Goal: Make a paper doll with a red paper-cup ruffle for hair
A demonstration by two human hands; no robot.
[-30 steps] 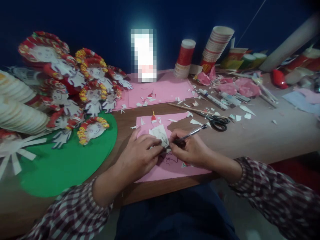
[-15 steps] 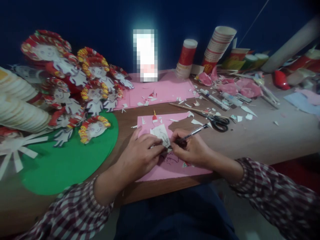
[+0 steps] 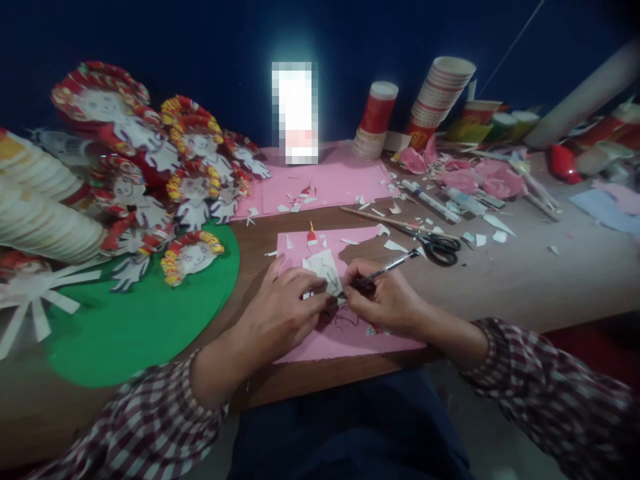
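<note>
My right hand grips a pen, its tip down at the lower right edge of a small piece of white paper. Dark curved lines are drawn on that paper. With bent fingers and thumb, my left hand holds the piece down from the left, covering part of it. Both hands rest over a pink sheet, which has dark scribbled strokes just below the paper. A small red and yellow scrap lies on the sheet's upper part.
Black-handled scissors and a thin wooden stick lie to the right, among white scraps and markers. Paper-cup stacks stand behind. On the left, paper dolls crowd around a green sheet. A bright blurred-out rectangle stands at the back.
The whole view has shifted slightly, so things appear a little further right. Both hands keep their places on the paper, and the pen has barely moved.
</note>
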